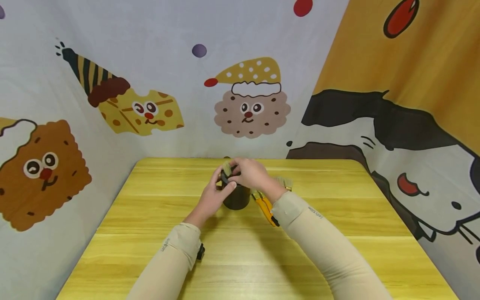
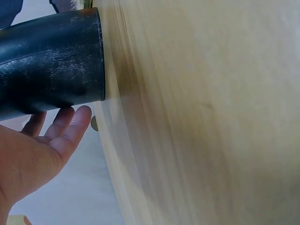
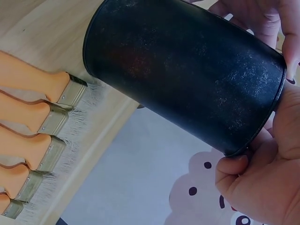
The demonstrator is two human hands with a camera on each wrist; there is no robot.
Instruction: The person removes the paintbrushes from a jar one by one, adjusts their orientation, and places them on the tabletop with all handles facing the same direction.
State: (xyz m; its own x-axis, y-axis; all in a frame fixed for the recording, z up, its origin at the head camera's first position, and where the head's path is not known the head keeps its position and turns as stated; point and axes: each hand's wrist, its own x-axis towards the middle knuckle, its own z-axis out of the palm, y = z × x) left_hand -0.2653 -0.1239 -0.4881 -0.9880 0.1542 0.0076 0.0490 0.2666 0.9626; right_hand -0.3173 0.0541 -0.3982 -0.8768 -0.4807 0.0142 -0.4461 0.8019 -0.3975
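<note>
A black cylindrical cup (image 1: 236,201) stands at the far middle of the table in the head view. Pale brush bristles (image 1: 226,168) show at its mouth, the rest of that brush being hidden. My left hand (image 1: 211,199) holds the cup from the left near its rim, thumb across the near side; the left wrist view shows its fingers (image 2: 70,129) along the cup. My right hand (image 1: 253,174) bends over the mouth beside the bristles. In the right wrist view, this hand (image 3: 267,187) curls at the rim; what lies behind its fingers is hidden.
Several flat paintbrushes (image 3: 40,112) with orange handles lie side by side right of the cup, partly under my right forearm. The wooden table (image 1: 232,258) ends at a patterned cloth wall (image 1: 168,37). A small black object (image 1: 200,252) shows beside my left sleeve.
</note>
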